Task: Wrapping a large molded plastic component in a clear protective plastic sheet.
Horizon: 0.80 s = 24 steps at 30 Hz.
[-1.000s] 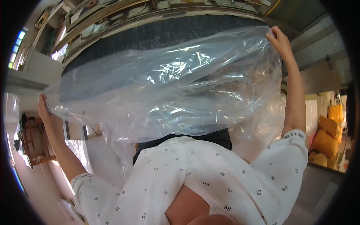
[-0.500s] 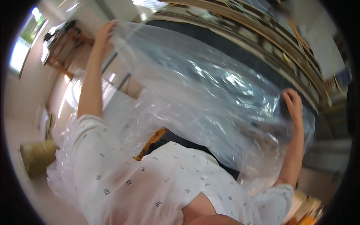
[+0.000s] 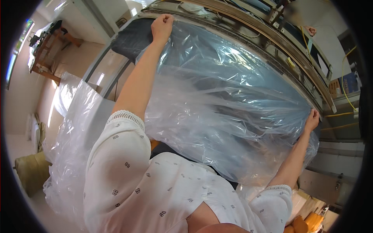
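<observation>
One long metal machine frame [image 3: 272, 42] runs across the back of the room, with one dark padded surface [image 3: 132, 37] lying along it. Over that surface goes one big clear plastic sheet [image 3: 225, 116], crumpled and shiny, stretched between the person's two raised arms and sagging toward the white patterned blouse [image 3: 155, 186] below. A second heap of clear plastic [image 3: 74, 128] hangs at the person's left side – loose, touching the sleeve.

Two hands are up, no more. The left hand [image 3: 162, 24] is clenched in a fist on the sheet's top corner, fingers curled tight over the film at the near end of the dark surface. The right hand [image 3: 312, 119] grips the opposite edge down by the frame's rail; its fingers are closed round a bunched bit of plastic (how exactly they fold I cannot tell, it is too small).

Against half a second ago the sheet lies more fully across the dark surface, and the left hand, then holding the film up in the air, now sits at the surface's far edge – the right hand grips much as before.
</observation>
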{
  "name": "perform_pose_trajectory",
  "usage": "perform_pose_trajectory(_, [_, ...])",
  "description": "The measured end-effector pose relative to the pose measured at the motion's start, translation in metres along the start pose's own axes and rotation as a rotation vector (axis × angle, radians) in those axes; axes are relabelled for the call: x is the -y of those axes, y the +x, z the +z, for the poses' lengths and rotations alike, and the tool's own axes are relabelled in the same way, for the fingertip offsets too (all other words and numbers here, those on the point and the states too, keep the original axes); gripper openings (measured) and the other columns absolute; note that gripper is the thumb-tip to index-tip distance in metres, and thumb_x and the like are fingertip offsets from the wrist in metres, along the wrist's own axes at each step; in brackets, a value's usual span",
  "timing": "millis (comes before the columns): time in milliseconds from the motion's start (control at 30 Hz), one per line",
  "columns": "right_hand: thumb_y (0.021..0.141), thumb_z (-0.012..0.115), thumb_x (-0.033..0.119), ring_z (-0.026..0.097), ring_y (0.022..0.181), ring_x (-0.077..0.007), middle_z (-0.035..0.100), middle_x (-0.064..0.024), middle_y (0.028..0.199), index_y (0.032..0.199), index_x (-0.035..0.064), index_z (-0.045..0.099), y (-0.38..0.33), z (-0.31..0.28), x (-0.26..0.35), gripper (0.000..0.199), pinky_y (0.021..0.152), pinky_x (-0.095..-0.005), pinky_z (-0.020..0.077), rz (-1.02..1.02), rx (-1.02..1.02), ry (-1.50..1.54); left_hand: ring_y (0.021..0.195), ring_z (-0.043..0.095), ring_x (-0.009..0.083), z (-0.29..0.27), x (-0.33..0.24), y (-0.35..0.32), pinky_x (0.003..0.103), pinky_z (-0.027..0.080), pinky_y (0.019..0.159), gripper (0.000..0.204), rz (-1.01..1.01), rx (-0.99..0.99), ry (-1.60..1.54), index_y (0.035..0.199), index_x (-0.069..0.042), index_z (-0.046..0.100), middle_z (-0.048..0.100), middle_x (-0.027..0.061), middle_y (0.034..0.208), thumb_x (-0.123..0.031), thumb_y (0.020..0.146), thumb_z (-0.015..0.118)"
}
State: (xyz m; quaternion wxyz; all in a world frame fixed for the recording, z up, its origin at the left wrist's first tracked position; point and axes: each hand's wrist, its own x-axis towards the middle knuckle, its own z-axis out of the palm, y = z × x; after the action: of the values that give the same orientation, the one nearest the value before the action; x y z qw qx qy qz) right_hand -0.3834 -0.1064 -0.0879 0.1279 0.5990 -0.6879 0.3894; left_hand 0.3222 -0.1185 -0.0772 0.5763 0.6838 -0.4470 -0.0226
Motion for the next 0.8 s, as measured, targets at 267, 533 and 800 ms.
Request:
perform_pose_trajectory(267, [0.086, 0.057, 0.030, 0.058, 0.072, -0.0160, 0.064, -0.0060, 0.081, 0.091, 0.0033, 0.062, 0.014, 0.008, -0.017, 0.027, 0.069, -0.0285, 0.0444, 0.112, 0.020, 0.070, 0.071, 0.058, 0.0117, 0.027, -0.003, 0.011, 0.026, 0.045, 0.067, 0.022, -0.061, 0.014, -0.034, 0.087, -0.006, 0.067, 0.064, 0.0029, 0.076, -0.024, 0.075, 0.065])
perform_pose_trajectory(533, [0.086, 0.057, 0.030, 0.057, 0.072, -0.0159, 0.064, -0.0059, 0.081, 0.090, 0.0034, 0.062, 0.026, 0.009, -0.026, 0.027, 0.069, -0.0279, 0.0443, 0.115, 0.032, 0.079, 0.072, 0.059, 0.0149, 0.046, -0.005, 0.022, 0.028, 0.045, 0.069, 0.025, -0.071, 0.021, -0.017, 0.085, -0.005, 0.066, 0.064, 0.0050, 0.076, -0.026, 0.071, 0.067])
perform_pose_trajectory(800, [0.086, 0.057, 0.030, 0.057, 0.071, -0.0155, 0.063, -0.0054, 0.080, 0.090, 0.0039, 0.062, 0.026, 0.006, -0.017, 0.027, 0.069, -0.0280, 0.0441, 0.075, 0.058, 0.044, 0.078, 0.059, 0.0314, 0.050, -0.014, 0.027, 0.037, 0.045, 0.075, 0.024, -0.147, -0.145, 0.073, 0.075, 0.000, 0.054, 0.061, 0.0165, 0.076, -0.022, 0.069, 0.061])
